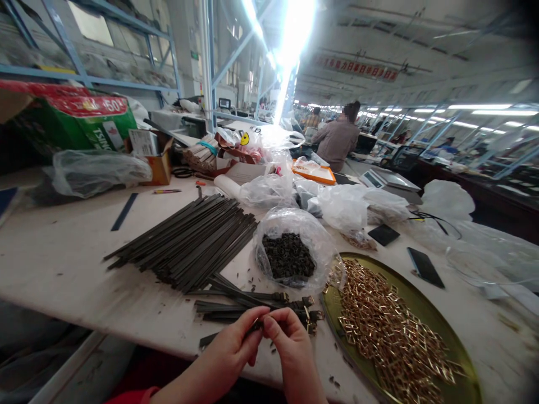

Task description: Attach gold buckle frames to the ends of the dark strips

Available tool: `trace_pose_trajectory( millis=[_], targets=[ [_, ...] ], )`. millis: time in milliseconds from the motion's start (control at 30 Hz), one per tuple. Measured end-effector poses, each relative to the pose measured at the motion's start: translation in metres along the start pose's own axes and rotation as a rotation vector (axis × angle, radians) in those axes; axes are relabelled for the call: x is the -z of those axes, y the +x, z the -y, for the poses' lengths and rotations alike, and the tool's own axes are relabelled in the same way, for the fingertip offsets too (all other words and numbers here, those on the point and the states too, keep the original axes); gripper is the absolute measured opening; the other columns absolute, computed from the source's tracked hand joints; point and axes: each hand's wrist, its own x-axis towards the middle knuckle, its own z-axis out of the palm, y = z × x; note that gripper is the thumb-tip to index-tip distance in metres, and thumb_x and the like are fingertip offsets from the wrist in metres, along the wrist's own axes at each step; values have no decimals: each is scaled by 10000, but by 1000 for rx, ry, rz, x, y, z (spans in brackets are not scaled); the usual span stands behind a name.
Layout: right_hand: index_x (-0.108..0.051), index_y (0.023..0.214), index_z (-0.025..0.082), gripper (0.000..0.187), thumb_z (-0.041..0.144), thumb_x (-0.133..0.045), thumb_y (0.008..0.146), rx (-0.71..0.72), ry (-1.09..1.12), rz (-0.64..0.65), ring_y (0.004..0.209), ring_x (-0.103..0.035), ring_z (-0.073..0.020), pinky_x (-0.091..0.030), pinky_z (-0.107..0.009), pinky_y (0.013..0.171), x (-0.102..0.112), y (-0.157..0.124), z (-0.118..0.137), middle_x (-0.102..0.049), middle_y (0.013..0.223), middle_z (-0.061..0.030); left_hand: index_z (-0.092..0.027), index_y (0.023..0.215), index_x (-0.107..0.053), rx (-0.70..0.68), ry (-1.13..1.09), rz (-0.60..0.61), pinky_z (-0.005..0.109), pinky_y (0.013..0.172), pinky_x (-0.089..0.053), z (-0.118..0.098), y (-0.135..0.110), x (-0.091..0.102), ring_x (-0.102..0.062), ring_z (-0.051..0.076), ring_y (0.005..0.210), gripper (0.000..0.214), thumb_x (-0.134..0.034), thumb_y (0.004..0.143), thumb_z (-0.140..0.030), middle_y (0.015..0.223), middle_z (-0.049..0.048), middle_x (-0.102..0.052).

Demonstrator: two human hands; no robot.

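Note:
Both my hands meet at the table's front edge. My left hand and my right hand pinch the same thin dark strap, fingers closed on it. Just beyond them lie several finished straps with gold buckles. A large pile of plain dark straps is spread further back to the left. An open clear bag of small dark loops sits behind my hands. To the right a round green-gold tray holds a heap of gold buckles.
Two dark phones lie right of the tray. Plastic bags, cardboard boxes and a green sack crowd the back of the table. A scale stands further off. A person in a brown top sits with their back to me.

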Motion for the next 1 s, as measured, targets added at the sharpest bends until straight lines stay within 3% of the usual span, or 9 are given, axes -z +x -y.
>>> trace_pose_trajectory(
  millis=[133, 233, 333, 600, 700, 800, 867, 933, 1000],
  targets=[
    [-584, 729, 199, 126, 316, -593, 774, 253, -195, -46, 713, -559, -140, -441, -248, 676, 1, -4, -3, -602, 727, -2, -113, 1008, -532, -21, -47, -73, 235, 532, -353, -2, 8, -4, -420, 121, 535, 397, -393, 814, -430, 639, -16, -467],
    [-587, 731, 205, 96, 278, -572, 792, 347, -374, -37, 715, -555, -137, -423, -242, 677, 3, -5, -4, -602, 734, -2, -104, 1199, -442, 9, -64, -118, 239, 536, -363, 1, 11, -7, -424, 130, 531, 517, -376, 814, -443, 616, -26, -461],
    [-564, 733, 199, 149, 333, -558, 799, 206, -344, -21, 636, -529, -124, -410, -231, 604, 4, -1, -3, -574, 683, 11, -140, 1351, -310, 8, -14, -86, 232, 535, -349, 3, 10, -9, -415, 135, 532, 594, -343, 837, -436, 570, -42, -436],
    [-488, 693, 176, 339, 449, -688, 663, -205, 219, 103, 637, -511, -110, -439, -256, 654, 4, 18, 3, -517, 663, 32, -161, 1205, -514, -25, 73, -105, 231, 520, -350, 4, 11, -10, -442, 132, 531, 478, -341, 851, -432, 635, 1, -540],
    [-459, 705, 182, 339, 415, -700, 658, -260, 285, 126, 641, -526, -108, -445, -262, 671, 6, 22, 13, -522, 670, 38, -160, 1079, -547, -25, 5, -140, 218, 495, -347, 3, 20, -8, -432, 118, 502, 402, -395, 828, -435, 610, -18, -526],
    [-472, 719, 182, 300, 442, -622, 716, -164, 13, 216, 627, -523, -114, -436, -251, 649, 15, 39, 29, -541, 659, 25, -157, 931, -515, 41, -129, -177, 195, 431, -302, 0, 32, -2, -367, 97, 436, 393, -468, 759, -507, 496, -67, -429],
    [-506, 758, 183, 235, 414, -519, 795, 9, -395, 245, 653, -532, -127, -426, -244, 644, 24, 61, 38, -571, 692, 2, -169, 884, -473, 119, -229, -180, 173, 390, -237, -5, 37, 3, -311, 81, 407, 433, -508, 700, -561, 445, -94, -379],
    [-546, 812, 191, 155, 315, -457, 837, 202, -845, 192, 734, -550, -147, -411, -249, 681, 32, 89, 43, -597, 778, -22, -185, 879, -442, 196, -307, -158, 160, 362, -156, -11, 40, 7, -238, 62, 375, 469, -530, 665, -593, 414, -114, -355],
    [-579, 793, 191, 94, 239, -499, 804, 254, -1038, 160, 800, -557, -175, -392, -275, 731, 37, 117, 41, -608, 828, -45, -200, 875, -427, 247, -342, -135, 160, 349, -100, -16, 40, 10, -177, 47, 350, 476, -541, 656, -606, 399, -126, -346]
  ],
)
